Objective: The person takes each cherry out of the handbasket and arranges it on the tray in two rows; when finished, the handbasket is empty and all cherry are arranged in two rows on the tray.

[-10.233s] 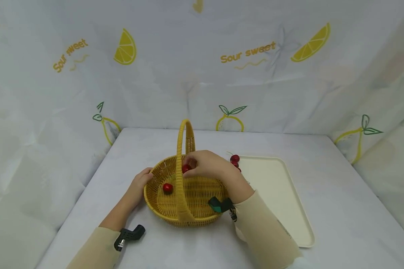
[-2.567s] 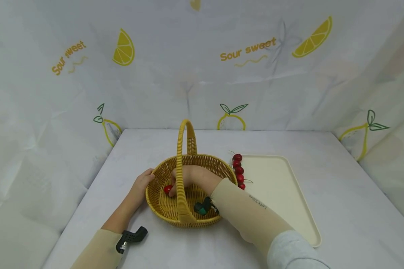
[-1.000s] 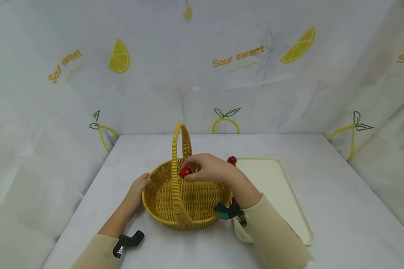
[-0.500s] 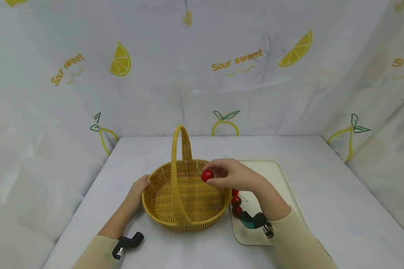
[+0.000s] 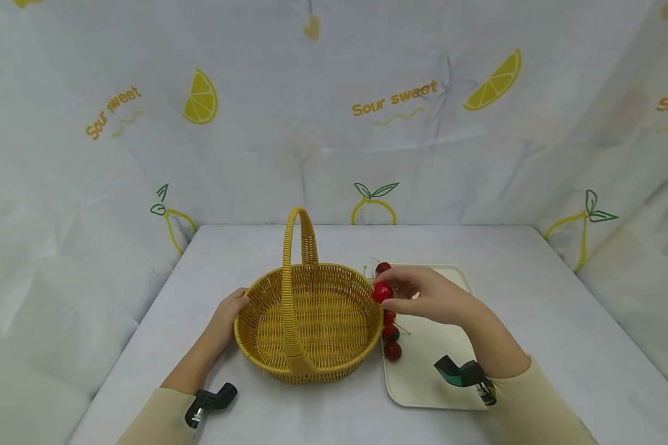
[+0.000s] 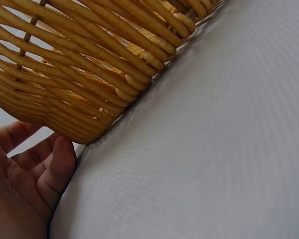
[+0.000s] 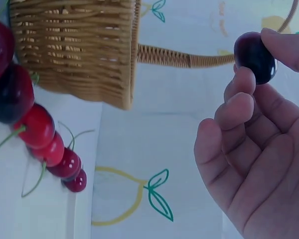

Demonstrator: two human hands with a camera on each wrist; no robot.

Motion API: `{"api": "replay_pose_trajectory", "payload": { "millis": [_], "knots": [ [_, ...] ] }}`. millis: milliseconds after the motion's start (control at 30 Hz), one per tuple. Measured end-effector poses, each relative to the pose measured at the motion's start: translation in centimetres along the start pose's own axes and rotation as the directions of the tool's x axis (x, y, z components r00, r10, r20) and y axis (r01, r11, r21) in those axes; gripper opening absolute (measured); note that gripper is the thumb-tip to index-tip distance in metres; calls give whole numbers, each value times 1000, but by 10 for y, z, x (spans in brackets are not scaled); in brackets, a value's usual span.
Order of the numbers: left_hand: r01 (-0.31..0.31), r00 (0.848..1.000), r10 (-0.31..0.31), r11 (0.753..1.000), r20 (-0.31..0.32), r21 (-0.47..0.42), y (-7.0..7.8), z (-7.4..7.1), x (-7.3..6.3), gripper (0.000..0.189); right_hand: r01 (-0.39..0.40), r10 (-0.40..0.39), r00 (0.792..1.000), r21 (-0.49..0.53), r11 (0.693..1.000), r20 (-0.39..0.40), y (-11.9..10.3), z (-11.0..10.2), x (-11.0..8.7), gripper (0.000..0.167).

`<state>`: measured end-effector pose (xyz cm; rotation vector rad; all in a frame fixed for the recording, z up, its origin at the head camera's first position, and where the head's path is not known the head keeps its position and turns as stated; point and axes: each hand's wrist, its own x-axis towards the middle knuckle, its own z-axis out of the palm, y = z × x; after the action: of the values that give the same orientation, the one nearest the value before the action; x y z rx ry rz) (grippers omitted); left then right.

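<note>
A yellow woven basket [image 5: 317, 321] with a tall arched handle stands on the table, its inside bare. At its left rim my left hand [image 5: 222, 318] grips it; in the left wrist view the fingers [image 6: 60, 162] bend against the basket's woven side [image 6: 89, 64]. Over the left edge of the cream tray [image 5: 428, 364], my right hand [image 5: 434, 296] pinches a red cherry [image 5: 382, 292] between thumb and fingertips. The right wrist view shows that held cherry [image 7: 255, 57] dark, raised clear of the row of cherries [image 7: 40, 132].
Several cherries [image 5: 391, 332] with green stems line the tray's left edge, close to the basket's right side; the right hand partly covers that row. A white cloth printed with lemons [image 5: 373, 204] hangs behind the table [image 5: 245, 241].
The right hand has lifted the cherry out of the basket and carried it rightward to above the tray's left edge. The basket's last visible cherry is gone from inside. The left hand stays put.
</note>
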<state>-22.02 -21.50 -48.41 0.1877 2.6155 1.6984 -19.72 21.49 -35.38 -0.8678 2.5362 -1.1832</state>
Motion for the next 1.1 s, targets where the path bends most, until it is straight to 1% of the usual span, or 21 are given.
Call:
{"api": "replay_pose_trajectory", "payload": {
  "millis": [33, 133, 267, 533, 600, 733, 833, 967, 1100],
  "knots": [
    [9, 1000, -9, 1000, -3, -3, 0, 0, 0, 43, 0, 0, 1000, -10, 1000, -3, 2, -2, -2, 36],
    [10, 1000, -10, 1000, 2, -8, 2, 0, 0, 43, -9, 9, 1000, -35, 999, -16, 7, -7, -9, 37],
    [13, 1000, -13, 1000, 4, -10, 3, 0, 2, 43, -22, 22, 1000, -32, 999, -15, 14, -13, -16, 35],
    [36, 999, -36, 999, -4, -13, 2, 1, 3, 42, -83, 81, 994, 27, 996, 75, 26, -14, -22, 34],
    [36, 999, -36, 999, -1, -16, 2, 0, 2, 42, -96, 93, 991, 25, 995, 95, 29, -12, -23, 33],
    [47, 999, -47, 999, 5, -22, 1, -2, 1, 43, -93, 89, 986, 18, 996, 144, 32, -8, -22, 30],
    [58, 998, -58, 998, 6, -28, 0, -2, 0, 44, -100, 101, 973, -16, 995, 208, 32, -4, -22, 25],
    [66, 998, -65, 997, 9, -35, 2, 0, 0, 44, -136, 151, 943, -70, 988, 298, 31, 4, -26, 20],
    [85, 996, -85, 995, -2, -51, 6, 1, 1, 43, -162, 185, 919, -95, 982, 348, 27, 15, -27, 20]
  ]
}}
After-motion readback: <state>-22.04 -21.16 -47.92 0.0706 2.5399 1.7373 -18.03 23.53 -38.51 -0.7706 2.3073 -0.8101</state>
